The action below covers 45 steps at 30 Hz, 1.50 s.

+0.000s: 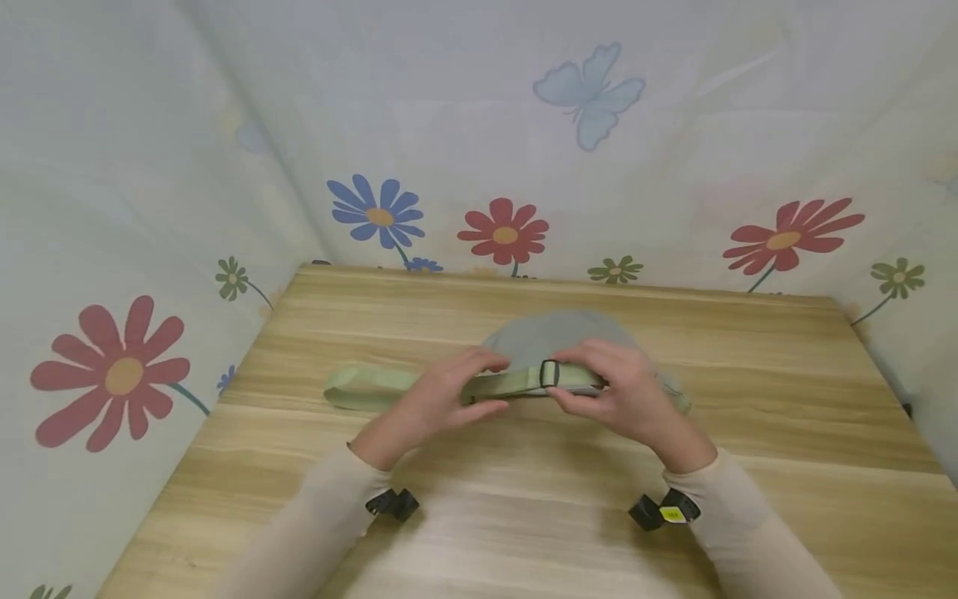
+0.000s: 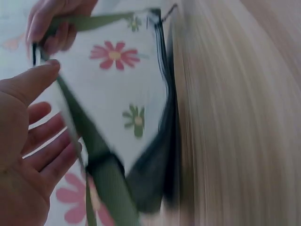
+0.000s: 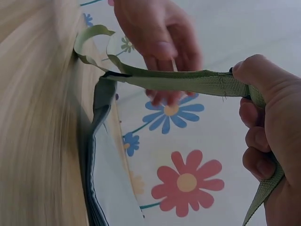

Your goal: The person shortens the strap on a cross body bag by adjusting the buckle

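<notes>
A grey bag (image 1: 569,329) with a curved outline rests on the wooden table. Its zipped edge shows in the right wrist view, where the bag (image 3: 113,179) stands at the left. A light green webbing strap (image 1: 509,384) runs in front of it, with a black slider buckle (image 1: 550,374) on it. My right hand (image 1: 632,391) pinches the strap beside the buckle, thumb against curled fingers. My left hand (image 1: 434,395) is around the strap to the left, thumb and fingers spread apart without gripping. In the left wrist view the strap (image 2: 84,125) passes just beyond those fingers.
A loop of loose strap (image 1: 367,388) lies left of the left hand. The wooden table (image 1: 486,524) ends at a white flower-print curtain (image 1: 449,125) at the back and sides. Black wrist cameras (image 1: 666,509) sit on both sleeves.
</notes>
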Motion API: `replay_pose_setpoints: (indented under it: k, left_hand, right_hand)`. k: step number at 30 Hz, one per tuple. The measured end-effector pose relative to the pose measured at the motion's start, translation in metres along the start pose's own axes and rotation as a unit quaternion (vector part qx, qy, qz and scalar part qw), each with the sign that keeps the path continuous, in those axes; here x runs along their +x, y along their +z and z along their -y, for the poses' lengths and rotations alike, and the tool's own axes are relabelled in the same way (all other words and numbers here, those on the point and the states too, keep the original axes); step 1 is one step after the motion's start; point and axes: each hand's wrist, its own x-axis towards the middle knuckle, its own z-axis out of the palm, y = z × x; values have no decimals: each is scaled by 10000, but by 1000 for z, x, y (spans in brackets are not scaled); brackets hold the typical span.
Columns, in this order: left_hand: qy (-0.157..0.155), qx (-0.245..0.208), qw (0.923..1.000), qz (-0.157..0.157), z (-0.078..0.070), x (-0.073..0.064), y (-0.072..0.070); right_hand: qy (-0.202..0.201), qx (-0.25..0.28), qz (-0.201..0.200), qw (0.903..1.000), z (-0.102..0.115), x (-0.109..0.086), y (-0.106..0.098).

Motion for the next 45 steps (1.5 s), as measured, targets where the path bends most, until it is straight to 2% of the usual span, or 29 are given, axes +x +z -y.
replay_pose_setpoints:
  k: [4, 7, 12, 17, 21, 25, 32, 35, 40, 45]
  left_hand:
    - [-213, -820, 9964, 26, -17, 14, 16]
    - [-310, -1102, 9933, -127, -22, 20, 21]
    - [-527, -1011, 9929, -348, -22, 19, 19]
    - [-599, -925, 9933, -350, -18, 15, 13]
    - [-618, -854, 9940, -286, -16, 13, 12]
    - [-476, -723, 9958, -307, -17, 12, 11]
    - [-37, -669, 9953, -693, -17, 13, 9]
    - [9, -729, 9944, -763, -16, 13, 8]
    - [-255, -1116, 9913, -648, -18, 14, 7]
    - [-765, -1777, 9797, -522, -19, 14, 8]
  right_hand:
    - [80, 131, 219, 9996, 5, 1, 7]
    - [123, 228, 322, 9991, 5, 1, 9]
    - [67, 64, 357, 9993, 1, -3, -2]
    - [40, -231, 504, 9985, -2, -7, -15]
    - [21, -254, 569, 9981, -2, -8, -17]
    - [-64, -187, 472, 9987, -2, -8, -15]
    - [39, -123, 396, 9991, -1, -8, -12]
    - [2, -80, 370, 9993, -1, -8, -11]
    - [-58, -74, 307, 9995, -1, -8, -8]
    - [-106, -144, 299, 9994, -1, -6, -7]
